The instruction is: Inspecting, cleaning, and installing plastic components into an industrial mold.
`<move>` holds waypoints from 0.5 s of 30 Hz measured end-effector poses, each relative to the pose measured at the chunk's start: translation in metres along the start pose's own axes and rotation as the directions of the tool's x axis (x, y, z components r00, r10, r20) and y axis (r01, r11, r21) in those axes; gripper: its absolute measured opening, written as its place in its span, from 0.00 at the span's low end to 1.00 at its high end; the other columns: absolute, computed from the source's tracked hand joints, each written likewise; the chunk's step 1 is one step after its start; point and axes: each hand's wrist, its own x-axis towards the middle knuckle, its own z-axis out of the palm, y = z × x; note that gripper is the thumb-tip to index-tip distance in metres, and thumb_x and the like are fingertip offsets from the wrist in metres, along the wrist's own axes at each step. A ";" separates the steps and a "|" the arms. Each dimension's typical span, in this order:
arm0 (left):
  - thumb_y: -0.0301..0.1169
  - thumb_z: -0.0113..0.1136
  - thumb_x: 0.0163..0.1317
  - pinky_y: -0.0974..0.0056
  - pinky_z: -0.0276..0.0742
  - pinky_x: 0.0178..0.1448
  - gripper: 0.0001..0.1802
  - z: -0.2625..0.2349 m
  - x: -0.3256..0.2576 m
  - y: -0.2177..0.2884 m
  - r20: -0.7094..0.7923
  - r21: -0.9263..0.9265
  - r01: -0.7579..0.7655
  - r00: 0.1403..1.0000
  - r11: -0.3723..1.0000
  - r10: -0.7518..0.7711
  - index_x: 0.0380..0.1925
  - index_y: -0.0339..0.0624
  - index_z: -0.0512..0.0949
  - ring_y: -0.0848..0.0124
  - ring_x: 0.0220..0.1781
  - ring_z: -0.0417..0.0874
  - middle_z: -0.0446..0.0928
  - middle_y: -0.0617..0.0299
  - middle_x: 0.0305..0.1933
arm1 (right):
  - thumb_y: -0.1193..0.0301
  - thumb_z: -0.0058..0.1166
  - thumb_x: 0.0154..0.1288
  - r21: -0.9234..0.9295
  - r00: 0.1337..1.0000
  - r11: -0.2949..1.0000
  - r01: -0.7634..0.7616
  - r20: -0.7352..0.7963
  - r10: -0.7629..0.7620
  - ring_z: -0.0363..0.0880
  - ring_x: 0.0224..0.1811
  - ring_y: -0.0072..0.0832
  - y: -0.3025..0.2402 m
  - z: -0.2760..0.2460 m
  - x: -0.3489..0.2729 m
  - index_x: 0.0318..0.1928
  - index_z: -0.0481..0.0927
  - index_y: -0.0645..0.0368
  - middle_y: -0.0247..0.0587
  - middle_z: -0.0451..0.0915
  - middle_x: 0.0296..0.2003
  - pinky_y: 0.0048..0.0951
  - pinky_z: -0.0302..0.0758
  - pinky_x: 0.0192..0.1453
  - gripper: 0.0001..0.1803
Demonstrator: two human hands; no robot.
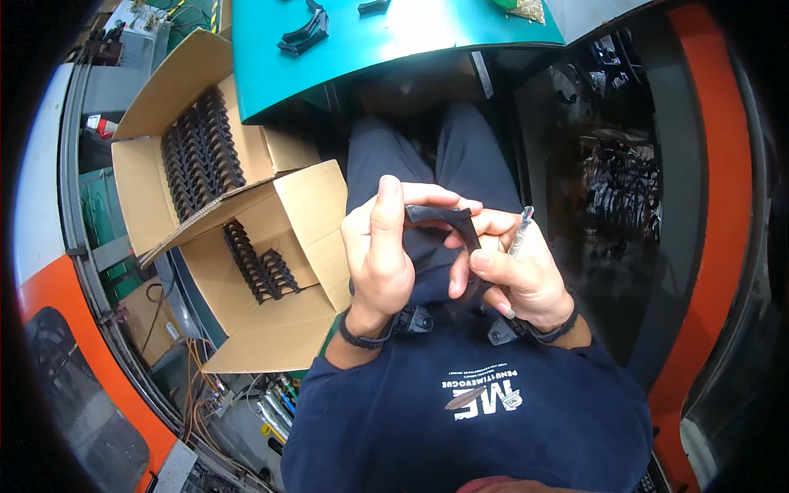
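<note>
A black curved plastic part (448,215) is held over my lap, its arms bending apart near the fingertips. My left hand (382,255) grips it from the left, thumb raised and fingers curled behind. From the other side my right hand (530,271) pinches the part between thumb and fingers. A slim clear pen-like tool (519,234) is also tucked in the right hand, its tip pointing up and away. The lower end of the part is partly hidden by my fingers.
Ahead is a green tabletop (394,33) with loose black parts (304,34) and a bag of small brass-coloured pieces (526,10). At left stand two open cardboard boxes, the far one (131,189) and the near one (271,345), holding stacked black parts (201,152). An orange machine frame (715,123) rises at right.
</note>
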 end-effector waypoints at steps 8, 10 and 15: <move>0.41 0.34 0.67 0.61 0.79 0.48 0.28 0.004 -0.010 0.009 -0.031 0.114 -0.071 0.997 0.991 0.075 0.45 0.23 0.74 0.58 0.40 0.84 0.81 0.39 0.39 | 0.75 0.58 0.63 -0.057 0.999 0.998 0.014 -0.047 -0.017 0.69 0.14 0.14 0.000 0.006 -0.004 0.45 0.74 0.68 0.46 0.84 0.29 0.14 0.62 0.16 0.13; 0.39 0.37 0.65 0.62 0.78 0.49 0.27 0.001 -0.011 0.011 -0.006 0.133 -0.088 0.996 0.987 0.089 0.48 0.23 0.73 0.60 0.40 0.84 0.82 0.42 0.40 | 0.77 0.59 0.62 -0.069 0.996 0.997 0.045 -0.073 -0.050 0.71 0.15 0.14 0.004 0.008 -0.004 0.46 0.74 0.68 0.46 0.84 0.30 0.14 0.63 0.17 0.13; 0.34 0.41 0.65 0.66 0.77 0.50 0.24 -0.003 -0.012 0.010 -0.002 0.115 -0.101 0.995 0.988 0.101 0.51 0.24 0.73 0.66 0.41 0.84 0.82 0.47 0.41 | 0.78 0.60 0.61 -0.106 0.994 0.992 0.068 -0.081 -0.077 0.72 0.17 0.14 0.007 0.009 -0.002 0.47 0.74 0.69 0.45 0.84 0.30 0.14 0.64 0.18 0.15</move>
